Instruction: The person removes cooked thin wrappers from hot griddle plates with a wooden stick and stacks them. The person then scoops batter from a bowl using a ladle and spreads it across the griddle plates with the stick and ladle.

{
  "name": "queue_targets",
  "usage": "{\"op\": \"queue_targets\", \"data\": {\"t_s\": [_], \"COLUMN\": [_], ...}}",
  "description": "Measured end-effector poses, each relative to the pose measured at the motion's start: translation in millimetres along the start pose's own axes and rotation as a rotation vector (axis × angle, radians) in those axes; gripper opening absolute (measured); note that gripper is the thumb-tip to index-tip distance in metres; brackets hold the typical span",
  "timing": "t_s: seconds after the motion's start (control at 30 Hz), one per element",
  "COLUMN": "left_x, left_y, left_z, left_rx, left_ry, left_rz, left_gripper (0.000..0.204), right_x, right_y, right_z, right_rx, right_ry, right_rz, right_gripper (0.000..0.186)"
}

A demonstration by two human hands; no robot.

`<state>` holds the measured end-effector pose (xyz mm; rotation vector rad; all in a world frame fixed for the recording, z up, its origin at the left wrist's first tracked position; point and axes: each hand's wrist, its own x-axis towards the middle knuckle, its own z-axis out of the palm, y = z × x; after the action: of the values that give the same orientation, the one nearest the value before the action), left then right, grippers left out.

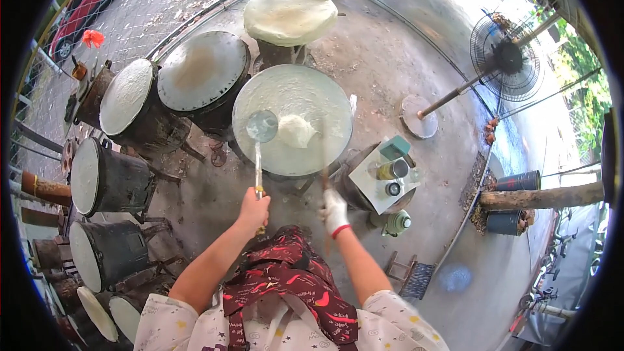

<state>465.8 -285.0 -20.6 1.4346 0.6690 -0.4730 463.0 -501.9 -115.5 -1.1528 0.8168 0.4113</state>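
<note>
My left hand [253, 210] is bare and closed around the handle of a long metal ladle [262, 127]. The ladle's round bowl is over a wide round surface [260, 159] coated in pale, wet-looking batter; whether it touches cannot be told. Beside the bowl, a white lump of batter or dough [297, 131] sits near the middle. My right hand [334, 212], in a white glove with a red cuff, grips a thin stick [325, 166]. That stick is smeared by motion and reaches over the right part of the coated surface.
Several dark drums with pale tops [110, 211] line the left. Behind the coated surface stands a stool with a pale round cover [290, 16]. At right are a small table [370, 185] with jars, a green jug [396, 222] and a standing fan [507, 57].
</note>
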Motion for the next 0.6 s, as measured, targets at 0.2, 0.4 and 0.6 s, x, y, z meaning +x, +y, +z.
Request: {"op": "queue_targets", "data": {"t_s": [0.2, 0.4, 0.6], "left_x": [-6.2, -89.5, -79.4], "left_y": [21.9, 44.2, 64.8], "left_z": [6.5, -43.0, -53.1], "left_rx": [-0.322, -0.516, -0.639], "left_ry": [-0.188, -0.396, -0.255], "left_rz": [-0.081, 0.043, -0.141], "left_gripper": [0.005, 0.015, 0.010], "right_x": [-17.8, 11.8, 19.8], "right_y": [-1.3, -36.9, -9.3], "right_z": [39.2, -1.7, 10.0], "right_rx": [-0.052, 0.117, -0.804], "right_ry": [-0.264, -0.005, -0.350], "right_rz": [0.032, -0.228, -0.521], "right_gripper": [0.039, 0.033, 0.035]}}
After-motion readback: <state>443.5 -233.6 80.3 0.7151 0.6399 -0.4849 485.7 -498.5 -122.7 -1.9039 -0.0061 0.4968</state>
